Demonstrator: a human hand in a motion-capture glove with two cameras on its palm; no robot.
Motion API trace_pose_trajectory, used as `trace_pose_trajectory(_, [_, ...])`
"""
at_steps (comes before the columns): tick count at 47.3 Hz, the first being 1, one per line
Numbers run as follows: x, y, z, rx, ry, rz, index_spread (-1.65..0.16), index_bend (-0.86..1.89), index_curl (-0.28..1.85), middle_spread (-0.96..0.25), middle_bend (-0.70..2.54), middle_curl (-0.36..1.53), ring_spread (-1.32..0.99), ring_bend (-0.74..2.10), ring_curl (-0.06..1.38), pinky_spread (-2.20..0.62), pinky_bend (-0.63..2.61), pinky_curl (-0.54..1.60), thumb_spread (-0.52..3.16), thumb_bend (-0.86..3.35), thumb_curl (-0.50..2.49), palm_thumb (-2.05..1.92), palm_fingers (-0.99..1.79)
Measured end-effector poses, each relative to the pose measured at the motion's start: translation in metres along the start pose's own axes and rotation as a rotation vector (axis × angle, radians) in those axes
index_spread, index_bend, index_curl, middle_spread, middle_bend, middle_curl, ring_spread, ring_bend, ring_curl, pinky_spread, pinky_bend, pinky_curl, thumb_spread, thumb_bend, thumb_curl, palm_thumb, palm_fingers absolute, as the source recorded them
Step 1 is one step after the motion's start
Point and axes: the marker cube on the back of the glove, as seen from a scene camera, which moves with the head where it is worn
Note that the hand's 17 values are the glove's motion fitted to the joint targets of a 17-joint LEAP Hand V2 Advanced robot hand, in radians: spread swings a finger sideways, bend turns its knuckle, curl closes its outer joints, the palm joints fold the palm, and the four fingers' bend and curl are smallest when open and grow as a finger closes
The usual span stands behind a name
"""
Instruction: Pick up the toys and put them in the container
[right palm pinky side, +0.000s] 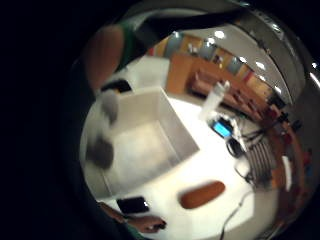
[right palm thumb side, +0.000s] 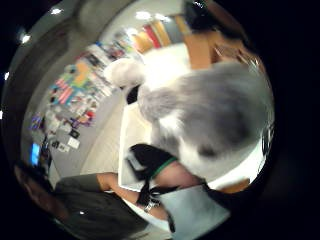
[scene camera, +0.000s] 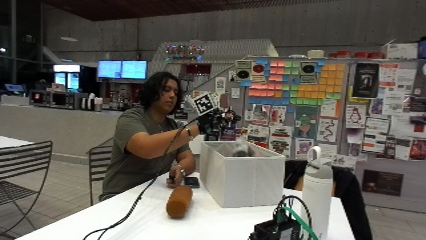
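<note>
In the outside view my gloved right hand (scene camera: 212, 124) is raised over the near corner of a white fabric container (scene camera: 239, 176) on the table. A grey and white plush toy (scene camera: 240, 148) shows just above the container's rim, below and beside the hand. The same plush toy (right palm thumb side: 215, 110) fills much of the thumb side palm view, and its blurred grey parts (right palm pinky side: 101, 150) hang over the container's bare inside (right palm pinky side: 145, 145). Whether the hand still holds it is hidden. A brown, loaf-shaped toy (scene camera: 179, 201) (right palm pinky side: 202, 194) lies on the table in front of the container.
The person's bare left hand (scene camera: 176, 177) rests on the table by a black phone (scene camera: 192, 181). A white bottle (scene camera: 317, 187) and a black device with cables (scene camera: 279, 227) stand to the container's right. A metal chair (scene camera: 23, 170) stands at the far left.
</note>
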Motion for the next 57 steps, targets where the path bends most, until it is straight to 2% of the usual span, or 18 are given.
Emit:
trace_pose_trajectory(1, [0.005,0.004,0.005,-0.014,0.019,-0.013,-0.34,0.55,0.49,-0.25,0.78,0.58,-0.30,1.09,0.54,-0.23,0.83,0.57,1.00,-0.15,0.41,0.00,-0.19])
trace_pose_trajectory(2, [0.008,0.008,0.007,-0.017,0.015,0.008,-0.34,0.54,0.48,-0.24,0.76,0.56,-0.29,1.01,0.51,-0.20,0.80,0.54,0.98,-0.13,0.40,-0.03,-0.22])
trace_pose_trajectory(5, [0.015,0.019,0.009,-0.013,-0.022,0.140,-0.36,0.52,0.43,-0.23,0.69,0.50,-0.28,0.83,0.39,-0.13,0.72,0.43,0.95,-0.10,0.39,-0.07,-0.14])
trace_pose_trajectory(8, [0.032,0.041,0.010,-0.034,0.002,0.113,-0.38,0.55,0.41,-0.23,0.65,0.48,-0.27,0.74,0.32,-0.08,0.65,0.37,0.92,-0.09,0.37,-0.09,-0.04])
trace_pose_trajectory(13, [0.061,0.074,0.006,-0.101,-0.068,0.336,-0.39,0.54,0.40,-0.23,0.63,0.46,-0.27,0.74,0.28,-0.03,0.63,0.34,0.90,-0.09,0.35,-0.10,0.07])
trace_pose_trajectory(17, [0.087,0.115,0.014,-0.197,-0.070,0.417,-0.39,0.49,0.39,-0.24,0.58,0.44,-0.28,0.80,0.29,-0.01,0.66,0.33,0.91,-0.08,0.33,-0.09,0.16])
trace_pose_trajectory(22, [0.110,0.164,0.035,-0.285,-0.099,0.444,-0.40,0.44,0.38,-0.24,0.55,0.43,-0.30,0.87,0.31,-0.01,0.70,0.34,0.92,-0.07,0.32,-0.08,0.22])
trace_pose_trajectory(30, [0.143,0.240,0.095,-0.360,-0.056,0.465,-0.41,0.53,0.42,-0.28,0.62,0.45,-0.33,0.82,0.30,-0.02,0.60,0.32,0.94,-0.06,0.31,-0.05,0.34])
trace_pose_trajectory(36, [0.148,0.282,0.144,-0.482,0.000,0.382,-0.41,0.60,0.46,-0.28,0.66,0.47,-0.34,0.62,0.26,-0.02,0.57,0.33,0.89,-0.08,0.31,-0.08,0.17])
trace_pose_trajectory(42, [0.141,0.297,0.155,-0.313,0.085,0.340,-0.41,0.58,0.46,-0.28,0.75,0.48,-0.35,0.59,0.24,-0.02,0.42,0.30,0.80,-0.12,0.29,-0.16,0.13])
trace_pose_trajectory(43, [0.141,0.298,0.155,-0.271,0.087,0.342,-0.40,0.52,0.44,-0.29,0.78,0.49,-0.38,0.74,0.28,-0.03,0.37,0.28,0.80,-0.12,0.29,-0.16,0.26])
trace_pose_trajectory(47, [0.141,0.296,0.147,-0.088,0.107,0.339,-0.39,0.42,0.38,-0.33,0.93,0.52,-0.43,1.01,0.31,-0.09,0.30,0.22,0.87,-0.10,0.28,-0.13,0.69])
trace_pose_trajectory(48, [0.138,0.295,0.145,-0.057,0.114,0.336,-0.39,0.43,0.39,-0.33,0.96,0.54,-0.43,1.09,0.34,-0.16,0.43,0.26,0.93,-0.06,0.28,-0.08,0.96])
trace_pose_trajectory(50, [0.132,0.293,0.137,-0.022,0.128,0.337,-0.38,0.41,0.37,-0.32,0.99,0.55,-0.43,1.15,0.36,-0.21,0.51,0.27,1.00,-0.03,0.28,-0.04,1.18])
trace_pose_trajectory(55, [0.115,0.278,0.100,0.054,0.117,0.341,-0.34,0.49,0.45,-0.30,1.09,0.61,-0.40,1.28,0.47,-0.30,0.73,0.40,1.11,-0.01,0.30,-0.01,1.33])
trace_pose_trajectory(57, [0.105,0.264,0.076,0.105,0.091,0.352,-0.33,0.53,0.48,-0.29,1.11,0.62,-0.38,1.31,0.49,-0.32,0.77,0.42,1.15,-0.01,0.30,-0.01,1.31])
